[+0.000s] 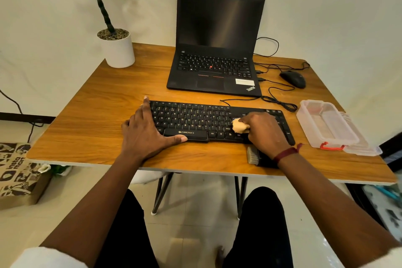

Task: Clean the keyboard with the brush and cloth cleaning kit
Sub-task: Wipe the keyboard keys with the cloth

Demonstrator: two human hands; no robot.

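The table is carrying the black keyboard near its front edge; light and rigid, it is probably needing bracing at an end. The left hand is lying flat, fingers spread, on its left end. The right hand is gripping the soft, bunched cloth against the right-side keys. The brush is lying beneath that wrist

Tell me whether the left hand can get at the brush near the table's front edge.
Probably yes. The left hand rests on the keyboard, and bare table separates it from the bristles of the brush. The wrist of the right hand, which holds the cloth, covers the handle, though.
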